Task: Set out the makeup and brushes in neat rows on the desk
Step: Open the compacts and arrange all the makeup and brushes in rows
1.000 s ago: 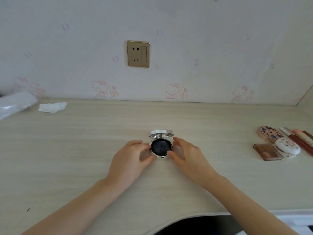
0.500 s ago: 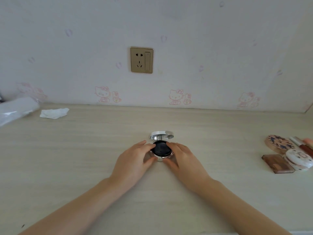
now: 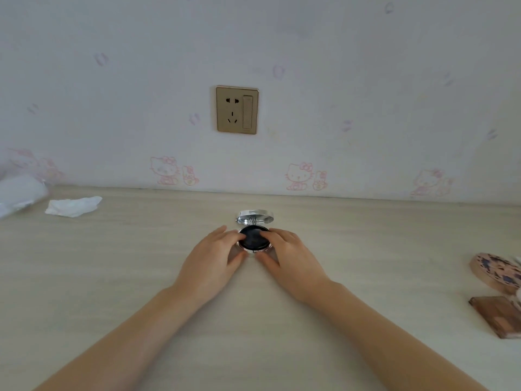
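Left hand and right hand — fingers curled around an open round compact, which is gripped from both sides at the desk centre, lid raised. Floral compact and brown palette are placed at the right edge — crumpled tissue far left.

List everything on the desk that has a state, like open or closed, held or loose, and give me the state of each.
round compact: lid open, on the desk, held on both sides
left hand: grips the compact
right hand: grips the compact
patterned round case: closed, lying loose
brown square palette: closed, lying flat
white tissue: crumpled
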{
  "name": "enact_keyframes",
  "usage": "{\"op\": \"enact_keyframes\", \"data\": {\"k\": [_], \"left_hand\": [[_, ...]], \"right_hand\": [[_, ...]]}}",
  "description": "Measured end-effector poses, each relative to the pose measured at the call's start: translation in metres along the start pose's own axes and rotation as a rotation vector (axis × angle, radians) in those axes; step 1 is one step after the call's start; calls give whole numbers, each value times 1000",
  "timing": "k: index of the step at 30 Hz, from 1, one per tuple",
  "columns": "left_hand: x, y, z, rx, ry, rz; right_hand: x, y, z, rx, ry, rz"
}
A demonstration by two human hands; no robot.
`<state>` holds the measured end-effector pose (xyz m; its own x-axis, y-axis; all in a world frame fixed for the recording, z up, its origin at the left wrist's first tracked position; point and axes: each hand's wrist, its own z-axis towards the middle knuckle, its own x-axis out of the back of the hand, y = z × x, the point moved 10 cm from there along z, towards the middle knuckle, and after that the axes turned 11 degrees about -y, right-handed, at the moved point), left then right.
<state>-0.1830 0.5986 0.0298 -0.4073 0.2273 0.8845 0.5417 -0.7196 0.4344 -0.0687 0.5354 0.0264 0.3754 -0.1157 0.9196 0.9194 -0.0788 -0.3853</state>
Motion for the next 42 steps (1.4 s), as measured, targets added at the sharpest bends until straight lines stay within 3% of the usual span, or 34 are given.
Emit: {"op": "enact_keyframes", "data": {"k": [8, 20, 38, 42], "left_hand": [[5, -32, 12, 22, 6, -9], [12, -27, 8, -15, 54, -27], [15, -25, 4, 78, 54, 18], [26, -12, -6, 48, 117, 107]], "right_hand": [[-8, -7, 38, 44, -19, -83], [-17, -9, 34, -27, -27, -124], [-16, -14, 21, 5, -99, -97], [3, -3, 8, -10, -99, -22]]}}
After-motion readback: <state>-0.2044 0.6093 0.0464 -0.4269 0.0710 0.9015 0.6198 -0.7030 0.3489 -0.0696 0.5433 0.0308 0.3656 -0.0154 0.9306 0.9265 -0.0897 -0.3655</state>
